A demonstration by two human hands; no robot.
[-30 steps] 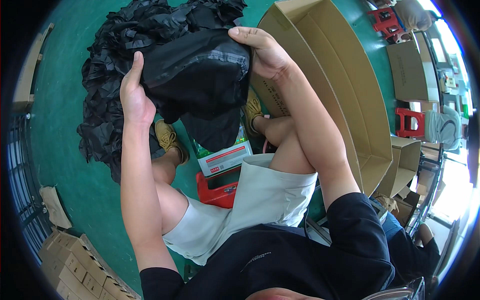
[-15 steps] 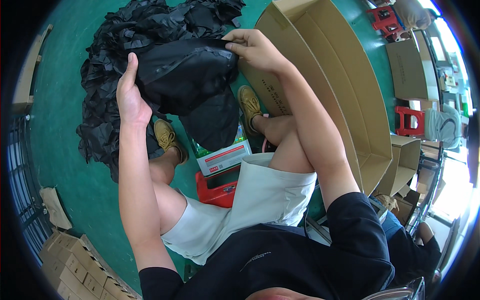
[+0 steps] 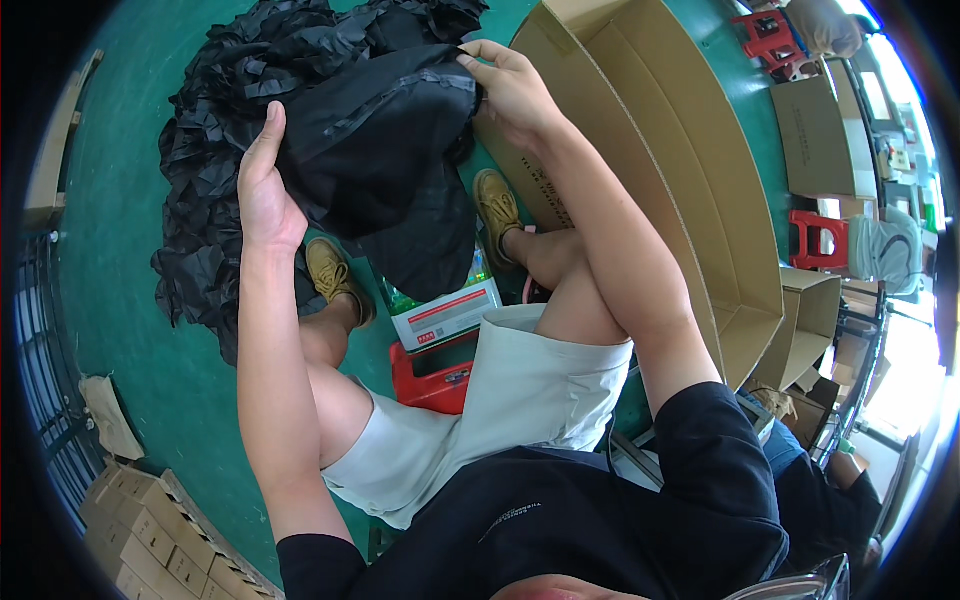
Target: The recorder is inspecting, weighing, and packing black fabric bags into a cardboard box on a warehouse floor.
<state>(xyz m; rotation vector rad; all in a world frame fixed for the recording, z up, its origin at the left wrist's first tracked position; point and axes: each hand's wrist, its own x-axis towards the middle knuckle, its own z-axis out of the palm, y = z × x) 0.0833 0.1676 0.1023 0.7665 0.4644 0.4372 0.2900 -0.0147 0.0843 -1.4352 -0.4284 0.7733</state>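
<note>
A piece of thin black cloth (image 3: 400, 150) with a shinier strip across it is spread between my hands, its lower part hanging in front of my shoes. My right hand (image 3: 515, 92) pinches its upper right corner between thumb and fingers. On the left side, my left hand (image 3: 268, 190) holds the cloth's edge, thumb pointing up; the other fingers are hidden behind the fabric. Behind it lies a large heap of crumpled black cloth pieces (image 3: 215, 130) on the green floor.
A long open cardboard box (image 3: 690, 150) stands close by my right arm. Between my feet sits a white-and-green box (image 3: 447, 315), with a red plastic item (image 3: 430, 385) nearer me. Red stools (image 3: 818, 240) stand farther right; stacked cartons (image 3: 150, 530) are at lower left.
My right hand has risen slightly, lifting the cloth's right corner and tilting its upper edge. The left hand has shifted a little to the right.
</note>
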